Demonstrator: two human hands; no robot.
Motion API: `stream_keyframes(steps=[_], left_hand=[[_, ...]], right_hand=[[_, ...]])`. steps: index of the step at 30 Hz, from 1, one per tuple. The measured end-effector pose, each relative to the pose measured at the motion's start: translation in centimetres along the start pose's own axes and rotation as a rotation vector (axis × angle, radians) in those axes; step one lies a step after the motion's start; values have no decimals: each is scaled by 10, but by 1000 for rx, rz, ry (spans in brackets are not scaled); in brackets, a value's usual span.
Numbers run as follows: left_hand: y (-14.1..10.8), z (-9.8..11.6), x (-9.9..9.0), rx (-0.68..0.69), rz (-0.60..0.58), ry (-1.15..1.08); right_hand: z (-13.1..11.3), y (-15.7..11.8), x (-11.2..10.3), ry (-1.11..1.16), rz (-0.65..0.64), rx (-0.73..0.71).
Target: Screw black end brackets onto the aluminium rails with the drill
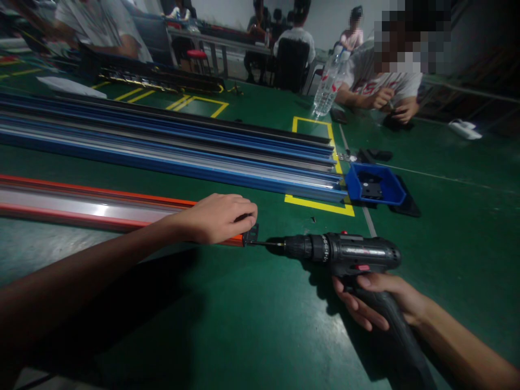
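Observation:
My right hand (377, 303) is wrapped around the handle of a black cordless drill (353, 253), which lies level and points left. Its long thin bit (266, 244) reaches the end of an orange and silver metal profile (93, 207). At that end sits a small black end bracket (252, 234), with the bit's tip against its lower part. My left hand (221, 218) is closed over the profile just behind the bracket, fingers curled down on it. What the fingertips touch is partly hidden.
Several blue and black profiles (174, 149) lie beyond, alongside a blue bin (376, 184) holding black parts. Yellow tape (320, 206) marks the green table. A plastic bottle (327, 86) stands farther back. A person (382, 81) sits across, hands together over something dark.

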State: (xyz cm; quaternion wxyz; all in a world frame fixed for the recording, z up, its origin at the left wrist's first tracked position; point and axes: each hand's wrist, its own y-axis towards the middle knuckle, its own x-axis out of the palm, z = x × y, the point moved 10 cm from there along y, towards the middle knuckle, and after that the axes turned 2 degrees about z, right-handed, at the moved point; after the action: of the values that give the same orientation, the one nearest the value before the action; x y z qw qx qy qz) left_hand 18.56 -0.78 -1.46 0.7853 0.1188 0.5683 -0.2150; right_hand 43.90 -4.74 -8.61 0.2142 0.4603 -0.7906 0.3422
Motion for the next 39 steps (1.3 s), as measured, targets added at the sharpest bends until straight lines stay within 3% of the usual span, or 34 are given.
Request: stream_keyframes(steps=[39], left_hand=[[0,-2,2,-19,-13,-8]], right_hand=[[-1,1,3,30,-16,3]])
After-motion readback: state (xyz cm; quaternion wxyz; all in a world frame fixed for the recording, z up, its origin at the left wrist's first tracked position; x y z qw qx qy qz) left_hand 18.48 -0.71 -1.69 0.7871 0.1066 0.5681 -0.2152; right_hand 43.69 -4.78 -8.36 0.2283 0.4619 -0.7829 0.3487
